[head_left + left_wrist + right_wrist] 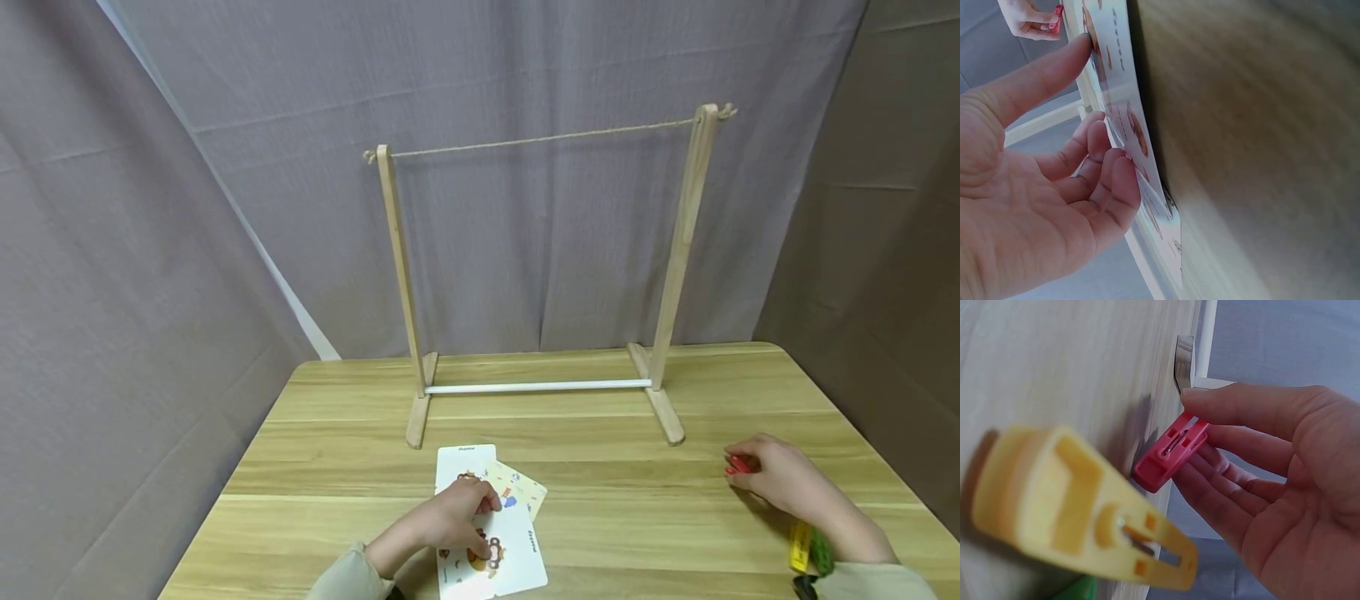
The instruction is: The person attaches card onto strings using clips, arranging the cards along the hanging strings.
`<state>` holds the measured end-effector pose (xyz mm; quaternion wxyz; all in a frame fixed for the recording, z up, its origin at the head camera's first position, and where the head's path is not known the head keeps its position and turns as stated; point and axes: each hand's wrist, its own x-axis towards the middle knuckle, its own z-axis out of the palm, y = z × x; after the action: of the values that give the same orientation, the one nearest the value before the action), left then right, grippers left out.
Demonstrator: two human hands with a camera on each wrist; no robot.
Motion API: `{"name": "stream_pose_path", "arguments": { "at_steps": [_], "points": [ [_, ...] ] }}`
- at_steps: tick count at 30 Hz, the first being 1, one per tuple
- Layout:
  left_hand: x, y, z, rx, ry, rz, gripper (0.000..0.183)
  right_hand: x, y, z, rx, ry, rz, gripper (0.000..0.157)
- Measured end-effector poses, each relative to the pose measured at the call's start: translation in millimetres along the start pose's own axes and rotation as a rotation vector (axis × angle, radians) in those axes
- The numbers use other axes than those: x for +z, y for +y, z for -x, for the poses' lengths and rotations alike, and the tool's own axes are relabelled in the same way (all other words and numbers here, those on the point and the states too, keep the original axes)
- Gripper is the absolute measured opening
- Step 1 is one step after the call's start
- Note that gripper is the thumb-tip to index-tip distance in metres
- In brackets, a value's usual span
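Note:
Several white cards with printed cartoon pictures overlap on the table, and my left hand rests over them. Its thumb and bent fingertips touch the uppermost card, spread apart across its face. A pale yellow patterned card sticks out from beneath at the right. Over the table's right side, my right hand pinches a red plastic clothespin between thumb and fingers. Under that forearm lie a yellow clothespin and a green one; the yellow clothespin looms large in the right wrist view.
Behind the cards stands a wooden frame with two posts, a string tied between their tops and a white rod low down. Its flat feet reach forward on the wooden table. Grey curtains hang behind.

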<state>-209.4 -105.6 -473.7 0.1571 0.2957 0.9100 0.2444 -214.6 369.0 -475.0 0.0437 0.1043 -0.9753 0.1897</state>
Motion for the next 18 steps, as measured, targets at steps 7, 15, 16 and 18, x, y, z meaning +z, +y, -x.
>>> {"name": "stream_pose_path", "arguments": {
  "at_steps": [7,15,16,18],
  "points": [
    [-1.5,1.4,1.4,0.004,0.009,0.005,0.049,-2.7,-2.0,-0.4,0.018,-0.03,-0.008,0.041],
    [-1.8,-0.3,1.9,0.005,-0.001,0.021,0.05,-3.6,-3.5,-0.3,0.027,-0.05,-0.01,0.041],
    [-1.7,-0.7,1.7,0.006,0.0,0.023,0.05,-3.4,-3.5,-0.3,0.027,-0.05,-0.01,0.041],
    [-1.5,-1.4,1.5,0.008,0.0,0.031,0.051,-3.1,-3.8,-0.1,0.026,-0.049,-0.007,0.04]
  ]
}}
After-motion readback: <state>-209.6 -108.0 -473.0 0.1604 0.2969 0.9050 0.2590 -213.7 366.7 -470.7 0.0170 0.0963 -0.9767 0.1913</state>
